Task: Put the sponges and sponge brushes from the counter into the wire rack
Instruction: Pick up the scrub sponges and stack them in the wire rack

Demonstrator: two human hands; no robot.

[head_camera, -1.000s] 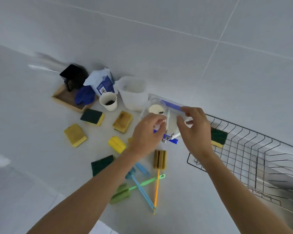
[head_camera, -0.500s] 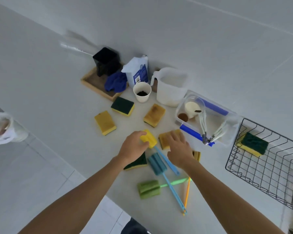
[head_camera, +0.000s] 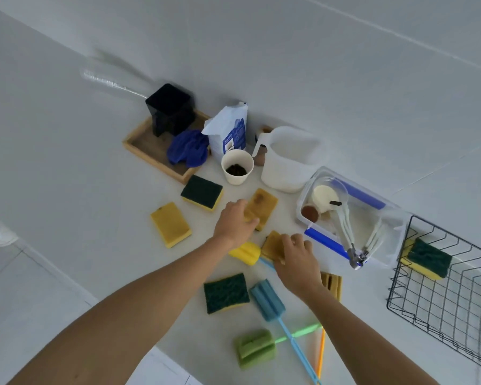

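The white counter (head_camera: 67, 168) is taking up most of what I'm looking at, running back to a white tiled wall. At the right edge the black wire rack (head_camera: 439, 309) is sitting with one green-topped sponge (head_camera: 428, 258) already lying in its near corner. Just left of it a clear plastic tub (head_camera: 389, 218) is holding white tongs and a small cup. Behind that a white jug (head_camera: 289, 162) is standing, next to a white bag (head_camera: 229, 130), a paper cup (head_camera: 237, 165) and a wooden tray (head_camera: 147, 148) carrying a black box (head_camera: 170, 108) and a blue cloth (head_camera: 188, 147).

Both bare arms are reaching in from below. The left hand (head_camera: 235, 222) is pressing down on a stained yellow sponge (head_camera: 263, 207), fingers curling over its near end, though I cannot tell whether they are truly gripping it. The right hand (head_camera: 296, 259) is closing its fingers around another browned sponge (head_camera: 271, 243), tilting it up off the counter.

Around the hands the rest are lying loose: a plain yellow sponge (head_camera: 171, 225) and a dark green-topped one (head_camera: 202, 192) to the left, a green scourer sponge (head_camera: 226, 293) below, a yellow sponge brush head (head_camera: 245, 252) between the wrists, a blue sponge brush (head_camera: 267, 300) crossing a green sponge brush (head_camera: 255, 348), and a striped brown sponge brush (head_camera: 332, 284) partly hiding behind the right wrist.
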